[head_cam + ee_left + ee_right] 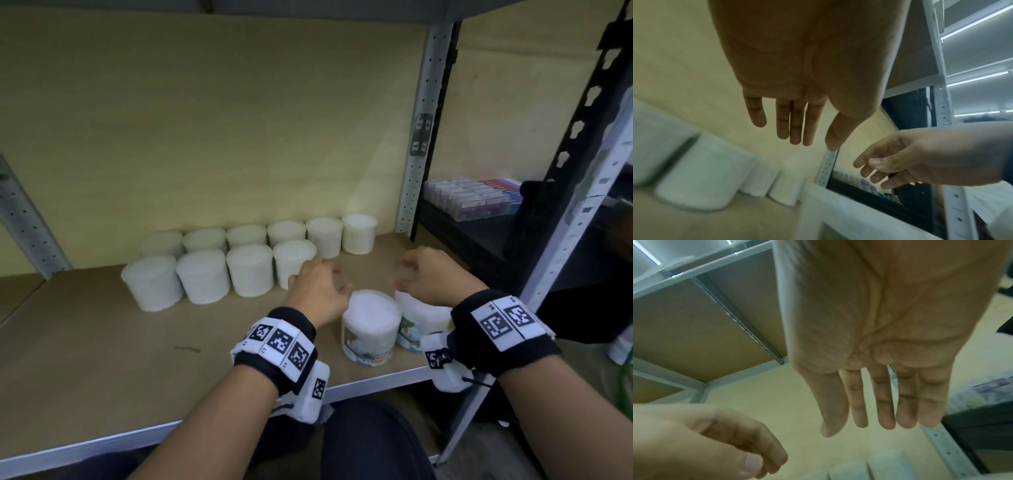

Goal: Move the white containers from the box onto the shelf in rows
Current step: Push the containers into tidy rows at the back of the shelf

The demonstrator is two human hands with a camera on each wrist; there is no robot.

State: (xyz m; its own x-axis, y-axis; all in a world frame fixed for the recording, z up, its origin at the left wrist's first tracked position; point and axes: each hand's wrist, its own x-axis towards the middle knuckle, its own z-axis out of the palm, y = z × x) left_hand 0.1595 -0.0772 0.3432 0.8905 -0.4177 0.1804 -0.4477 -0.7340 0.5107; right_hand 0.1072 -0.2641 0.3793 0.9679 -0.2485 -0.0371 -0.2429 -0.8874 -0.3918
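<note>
Two rows of white containers (239, 260) stand at the back of the shelf board (102, 349). Two more white containers stand near the front edge: one with a printed label (371, 323) and one partly hidden under my right wrist (419, 317). My left hand (322, 284) hovers just above and left of the labelled one, fingers relaxed, holding nothing. My right hand (428, 274) hovers above the other container, fingers spread and empty. The wrist views show my left palm (797, 65) and my right palm (879, 321) open with straight fingers. The box is out of view.
A perforated grey upright (421, 137) bounds the shelf bay on the right. Beyond it a dark shelf holds packaged boxes (476, 198). Another upright (20, 219) stands at the left. Bare board lies left of my hands.
</note>
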